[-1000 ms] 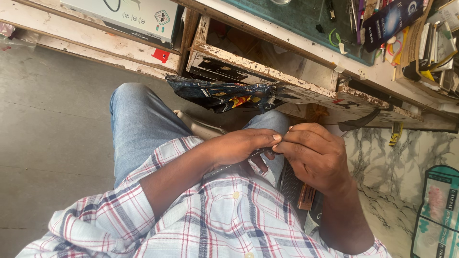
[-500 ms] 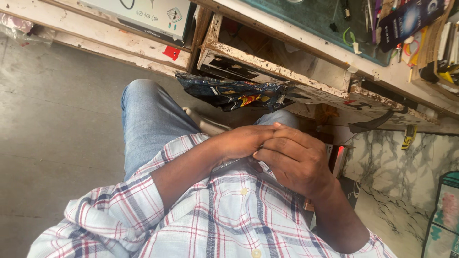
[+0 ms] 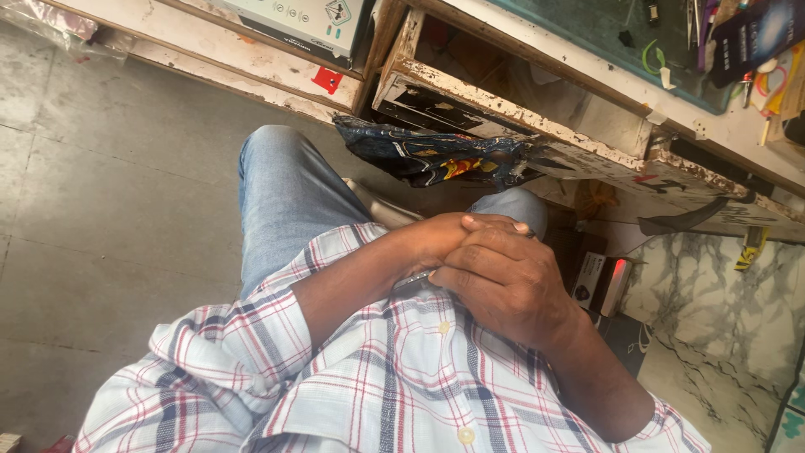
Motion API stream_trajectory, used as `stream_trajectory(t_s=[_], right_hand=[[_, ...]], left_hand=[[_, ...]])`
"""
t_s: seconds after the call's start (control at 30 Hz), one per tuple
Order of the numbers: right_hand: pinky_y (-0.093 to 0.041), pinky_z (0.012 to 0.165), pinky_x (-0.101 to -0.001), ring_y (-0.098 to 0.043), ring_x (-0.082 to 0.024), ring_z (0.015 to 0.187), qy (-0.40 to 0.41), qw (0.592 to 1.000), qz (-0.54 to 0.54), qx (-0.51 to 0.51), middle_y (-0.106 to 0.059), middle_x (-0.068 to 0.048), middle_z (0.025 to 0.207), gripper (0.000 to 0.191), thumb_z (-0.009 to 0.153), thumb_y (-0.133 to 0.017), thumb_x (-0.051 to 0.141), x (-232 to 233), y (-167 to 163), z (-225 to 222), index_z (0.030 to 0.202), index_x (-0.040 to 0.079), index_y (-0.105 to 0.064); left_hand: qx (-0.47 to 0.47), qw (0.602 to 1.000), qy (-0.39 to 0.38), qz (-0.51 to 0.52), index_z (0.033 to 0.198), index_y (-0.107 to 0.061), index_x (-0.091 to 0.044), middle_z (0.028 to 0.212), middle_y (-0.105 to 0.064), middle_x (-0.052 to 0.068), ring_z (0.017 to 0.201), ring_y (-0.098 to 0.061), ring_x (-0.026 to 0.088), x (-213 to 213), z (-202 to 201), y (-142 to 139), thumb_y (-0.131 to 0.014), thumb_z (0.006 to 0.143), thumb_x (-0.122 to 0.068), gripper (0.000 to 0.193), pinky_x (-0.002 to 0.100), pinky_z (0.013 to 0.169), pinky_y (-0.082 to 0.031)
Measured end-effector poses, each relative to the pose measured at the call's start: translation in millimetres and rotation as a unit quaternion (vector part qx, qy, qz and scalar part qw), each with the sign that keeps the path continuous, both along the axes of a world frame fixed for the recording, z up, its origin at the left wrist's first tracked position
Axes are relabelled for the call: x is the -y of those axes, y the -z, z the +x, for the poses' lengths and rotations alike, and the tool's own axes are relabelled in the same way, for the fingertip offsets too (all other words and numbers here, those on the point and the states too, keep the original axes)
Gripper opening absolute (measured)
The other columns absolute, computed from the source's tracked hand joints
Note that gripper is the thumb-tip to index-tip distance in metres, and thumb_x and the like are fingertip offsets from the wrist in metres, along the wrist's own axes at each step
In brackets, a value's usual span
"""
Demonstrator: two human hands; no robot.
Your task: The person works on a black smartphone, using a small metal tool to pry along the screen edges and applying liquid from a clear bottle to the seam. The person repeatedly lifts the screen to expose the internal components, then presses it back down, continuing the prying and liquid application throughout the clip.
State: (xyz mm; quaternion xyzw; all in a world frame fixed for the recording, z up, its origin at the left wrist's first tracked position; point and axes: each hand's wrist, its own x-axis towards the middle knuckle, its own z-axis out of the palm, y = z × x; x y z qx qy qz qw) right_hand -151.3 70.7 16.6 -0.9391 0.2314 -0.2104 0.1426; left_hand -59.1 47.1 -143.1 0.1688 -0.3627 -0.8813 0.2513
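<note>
Obs.: small flat grey object (image 3: 414,282) sits at the lap, pressed between both hands. Only a narrow strip of its edge shows, so its kind cannot be told.

Left hand (image 3: 436,241): closed around the object from the far side, knuckles up, largely covered by the other hand.
Right hand (image 3: 506,281): fingers folded tight over the left hand and the object, fingertips (image 3: 490,225) on top and thumb side against the visible grey edge. Neither hand is spread, and both grip narrowly.

Step in hand (judgement): close two-handed work on the object, pressing or prying at an edge. The hands are locked together, not reaching for anything.

Next move calls for (judgement): a firm pinch with the left to keep the object steady, and fine fingertip force from the right. The object is almost wholly hidden, so the work goes by feel.

Surroundings: the hands rest over a plaid shirt (image 3: 402,377) and blue jeans (image 3: 281,197). Ahead of the knees, well apart from the hands, an open drawer (image 3: 511,122) with chipped white paint holds a crumpled dark wrapper (image 3: 436,155) at its front. A small box with a red side (image 3: 602,281) stands near the right hand, not touching. Grey tiled floor (image 3: 109,193) lies to the left.
</note>
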Motion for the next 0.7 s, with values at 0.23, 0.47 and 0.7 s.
stream_trajectory(t_s=[0.23, 0.47, 0.7], right_hand=[[-0.06, 0.099, -0.0412, -0.071, -0.017, 0.087, 0.0, 1.0, -0.001, 0.001, -0.073, -0.002, 0.086, 0.009, 0.08, -0.077, 0.006, -8, 6, 6, 0.086, 0.012, -0.078], [-0.058, 0.101, -0.0419, -0.071, -0.018, 0.088, -0.022, 1.0, 0.021, 0.002, -0.073, -0.002, 0.089, 0.007, 0.084, -0.076, 0.006, -13, 13, 14, 0.087, 0.012, -0.077], [-0.056, 0.102, -0.045, -0.071, -0.024, 0.094, -0.046, 0.997, 0.05, -0.033, -0.071, -0.006, 0.088, 0.009, 0.083, -0.071, 0.01, -9, 6, 18, 0.089, 0.008, -0.077]], left_hand=[[0.01, 0.947, -0.01, -0.32, 0.144, -0.052, -0.001, 0.146, -0.055, 0.013, 0.14, -0.05, 0.021, 2, -15, 24, -0.031, 0.113, -0.022, 0.043, 0.03, 0.12, -0.04], [-0.118, 0.981, 0.113, 0.109, 0.138, -0.054, 0.005, 0.135, -0.062, 0.021, 0.129, -0.059, 0.03, 5, -19, 8, -0.03, 0.116, -0.034, 0.052, 0.038, 0.114, -0.047], [-0.056, 0.986, 0.057, -0.147, 0.142, -0.058, 0.004, 0.145, -0.062, 0.02, 0.14, -0.057, 0.031, 6, 1, -20, -0.032, 0.116, -0.037, 0.055, 0.038, 0.121, -0.045]])
